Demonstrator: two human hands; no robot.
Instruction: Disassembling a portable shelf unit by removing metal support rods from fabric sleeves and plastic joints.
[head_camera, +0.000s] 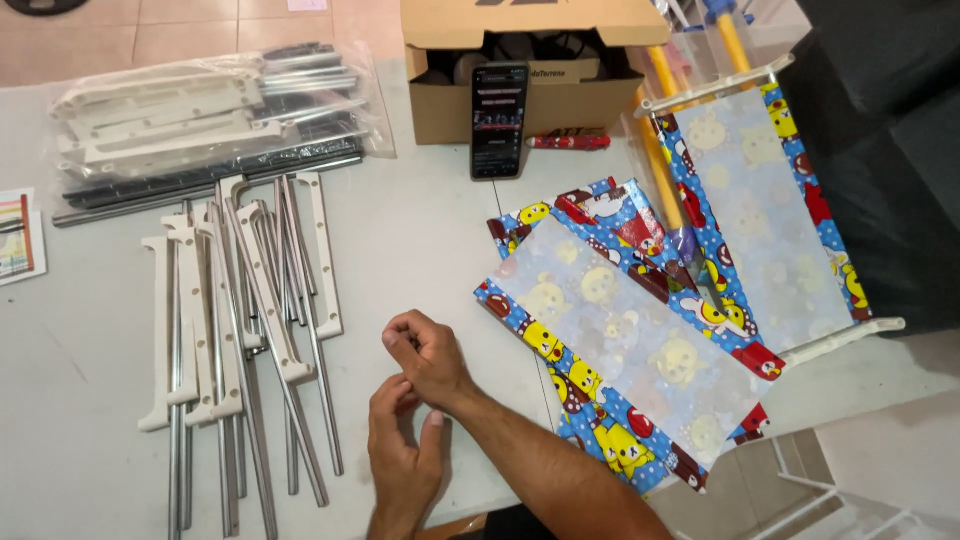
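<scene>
A grey bench (80, 360) is shown against a tiled floor (180, 30). Left hand (403, 455) and right hand (430, 360) are loosely curled, empty, beside metal rods (250, 330).

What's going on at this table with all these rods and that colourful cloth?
A person sits at a grey table, their right hand and left hand together, fingering something too small to tell. Beside them lie loose metal rods and white plastic brackets, with cartoon-print fabric panels to the right. A phone leans against a cardboard box.
</scene>
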